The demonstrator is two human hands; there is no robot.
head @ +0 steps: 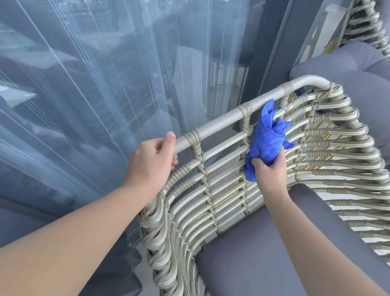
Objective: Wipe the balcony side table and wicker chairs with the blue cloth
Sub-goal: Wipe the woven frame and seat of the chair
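Observation:
A beige wicker chair stands right below me, its woven backrest facing me and a grey seat cushion in it. My left hand grips the chair's smooth top rail at its left end, thumb up. My right hand holds the bunched blue cloth against the inner weave of the backrest, just under the rail. The side table is out of view.
A glass door with a sheer curtain runs close behind the chair on the left. A second wicker chair with a thick grey cushion sits at the upper right, almost touching this one.

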